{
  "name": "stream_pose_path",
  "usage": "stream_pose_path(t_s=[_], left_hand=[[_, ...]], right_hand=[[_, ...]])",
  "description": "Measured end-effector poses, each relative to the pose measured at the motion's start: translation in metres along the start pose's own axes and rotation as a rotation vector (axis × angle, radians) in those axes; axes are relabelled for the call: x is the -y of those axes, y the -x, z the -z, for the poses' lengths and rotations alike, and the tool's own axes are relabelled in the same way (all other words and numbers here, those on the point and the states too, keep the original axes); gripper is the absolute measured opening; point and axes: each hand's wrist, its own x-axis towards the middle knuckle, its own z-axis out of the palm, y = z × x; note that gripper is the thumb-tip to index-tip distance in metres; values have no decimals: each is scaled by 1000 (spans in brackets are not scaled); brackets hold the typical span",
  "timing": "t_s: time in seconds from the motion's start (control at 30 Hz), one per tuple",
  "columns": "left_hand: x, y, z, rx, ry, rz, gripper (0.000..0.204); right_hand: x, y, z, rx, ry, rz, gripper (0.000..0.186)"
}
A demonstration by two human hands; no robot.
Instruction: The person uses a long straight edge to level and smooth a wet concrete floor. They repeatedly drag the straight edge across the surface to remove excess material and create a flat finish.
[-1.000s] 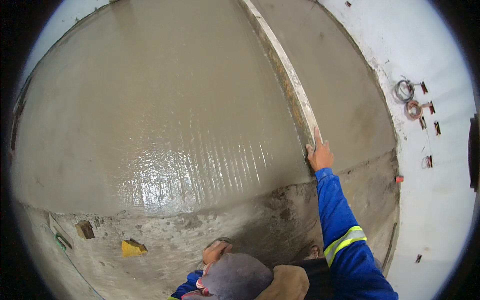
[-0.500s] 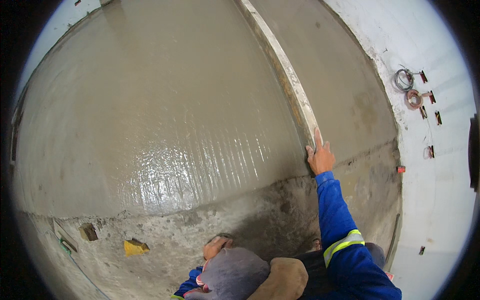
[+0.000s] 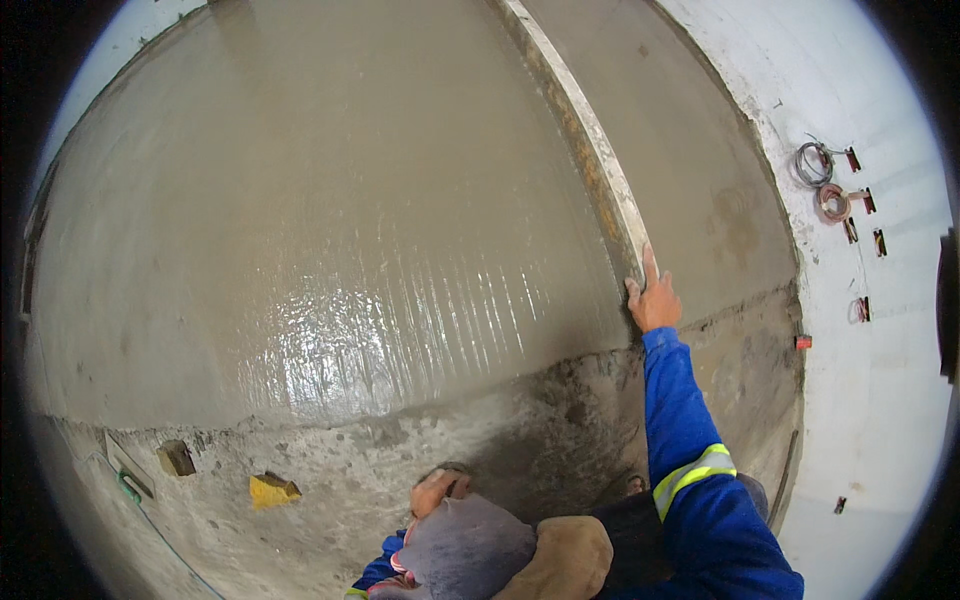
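Note:
My right hand (image 3: 655, 300) holds the near end of a long, pale straightedge (image 3: 585, 125), with the index finger stretched along its top and the thumb at its left side. The straightedge runs away from me across wet grey screed (image 3: 330, 190), whose surface carries shiny parallel ridges left of the bar. Low in the view, my left hand (image 3: 440, 492) is close to the rough bare floor beside my knee. Its fingers are curled near a dark rounded shape, and what they hold, if anything, cannot be made out.
On the bare floor (image 3: 350, 470) at the left lie a yellow block (image 3: 273, 490), a brown block (image 3: 176, 458) and a green-handled flat tool (image 3: 128, 487) beside a thin cord. Along the right stands a white wall (image 3: 870, 420) with coiled cables (image 3: 815, 165) and several open boxes.
The straightedge has shifted slightly to the right over the wet screed, together with my right hand. My left hand has stayed in nearly the same place.

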Motion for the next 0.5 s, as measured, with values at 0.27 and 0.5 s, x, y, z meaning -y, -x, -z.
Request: stream_pose_path(t_s=[0.27, 0.5], left_hand=[[0, 2, 3, 12, -62, 44, 9], [-2, -1, 1, 17, -68, 43, 9]], right_hand=[[3, 1, 3, -12, 25, 4, 76], [-7, -14, -5, -27, -1, 19, 77]])
